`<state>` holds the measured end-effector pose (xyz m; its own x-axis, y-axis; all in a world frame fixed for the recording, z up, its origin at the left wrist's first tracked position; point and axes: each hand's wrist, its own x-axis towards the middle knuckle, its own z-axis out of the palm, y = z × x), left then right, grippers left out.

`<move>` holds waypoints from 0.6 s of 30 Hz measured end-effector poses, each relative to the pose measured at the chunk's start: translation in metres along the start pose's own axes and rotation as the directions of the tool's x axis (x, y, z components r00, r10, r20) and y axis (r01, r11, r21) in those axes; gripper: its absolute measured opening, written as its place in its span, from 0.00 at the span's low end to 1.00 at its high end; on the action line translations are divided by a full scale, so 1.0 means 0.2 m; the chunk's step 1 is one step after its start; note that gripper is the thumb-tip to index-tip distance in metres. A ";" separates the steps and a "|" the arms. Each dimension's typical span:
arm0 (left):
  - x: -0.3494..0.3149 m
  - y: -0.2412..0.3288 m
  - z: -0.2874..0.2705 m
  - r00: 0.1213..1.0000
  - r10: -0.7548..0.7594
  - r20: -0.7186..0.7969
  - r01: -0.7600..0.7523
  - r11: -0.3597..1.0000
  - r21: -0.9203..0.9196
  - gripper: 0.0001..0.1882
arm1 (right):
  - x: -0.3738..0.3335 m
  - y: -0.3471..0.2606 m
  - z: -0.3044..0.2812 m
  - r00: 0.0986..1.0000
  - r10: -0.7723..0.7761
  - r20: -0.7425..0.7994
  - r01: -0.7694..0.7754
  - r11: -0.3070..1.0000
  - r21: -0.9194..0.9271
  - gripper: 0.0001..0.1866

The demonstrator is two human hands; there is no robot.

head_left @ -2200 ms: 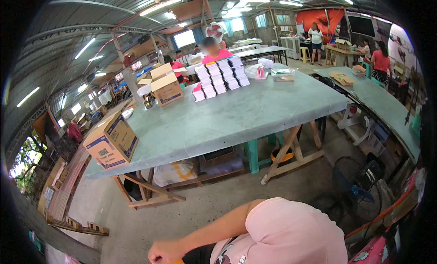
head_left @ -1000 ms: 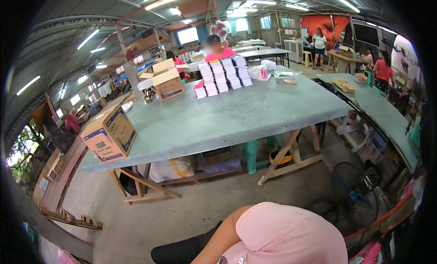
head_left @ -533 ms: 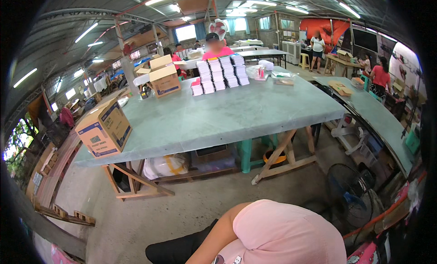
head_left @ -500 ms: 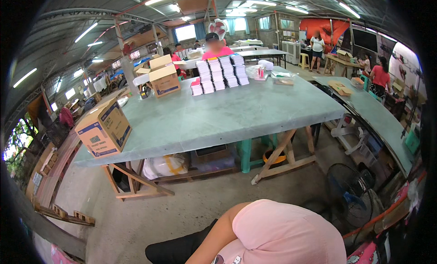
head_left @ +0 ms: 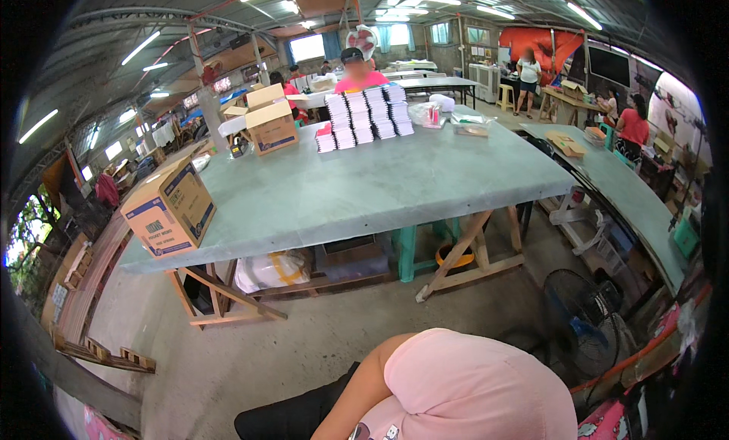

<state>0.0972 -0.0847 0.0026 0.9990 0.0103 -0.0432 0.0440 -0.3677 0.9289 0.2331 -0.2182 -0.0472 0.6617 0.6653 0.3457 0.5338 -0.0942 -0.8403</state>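
Neither of my hands shows; both are out of view, so what they hold is hidden. A bare upper arm (head_left: 364, 387) of mine runs down past the lower edge from a pink sleeve (head_left: 471, 387), with my dark-clad leg (head_left: 296, 416) beside it. In front of me is a large grey-green table (head_left: 349, 182). A closed cardboard box (head_left: 173, 211) sits at its near left corner, and a box with raised flaps (head_left: 271, 123) stands farther back. Several tall stacks of white-paged booklets (head_left: 368, 119) rise at the far side.
Behind the stacks is a person in pink (head_left: 361, 77). Wooden trestle legs (head_left: 474, 261), a white sack (head_left: 272, 273) and a green stool (head_left: 408, 254) are beneath the table. A black fan (head_left: 585, 318) stands at the right, near another long table (head_left: 607, 182).
The view has shifted slightly, so the table and boxes appear a little higher and farther left. My arm and sleeve look nearly the same, and nothing on the table has visibly moved.
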 end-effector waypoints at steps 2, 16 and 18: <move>0.00 0.00 0.00 1.000 -0.014 0.007 0.014 1.000 0.001 0.20 | 0.00 0.00 0.01 0.999 -0.003 -0.040 0.003 1.000 0.000 0.12; 0.00 0.05 -0.05 0.995 -0.079 0.067 0.074 0.994 0.075 0.22 | -0.01 -0.11 -0.03 0.999 -0.019 -0.033 0.013 0.984 -0.178 0.13; 0.00 -0.01 -0.06 0.998 -0.046 0.047 0.046 0.999 0.017 0.22 | -0.02 -0.19 -0.05 0.999 0.005 -0.037 -0.011 0.985 -0.174 0.11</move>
<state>0.0974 -0.0731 0.0043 0.9945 -0.0166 -0.1035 0.0893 -0.3829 0.9195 0.2149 -0.2246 -0.0130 0.6832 0.6369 0.3572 0.6101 -0.2291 -0.7585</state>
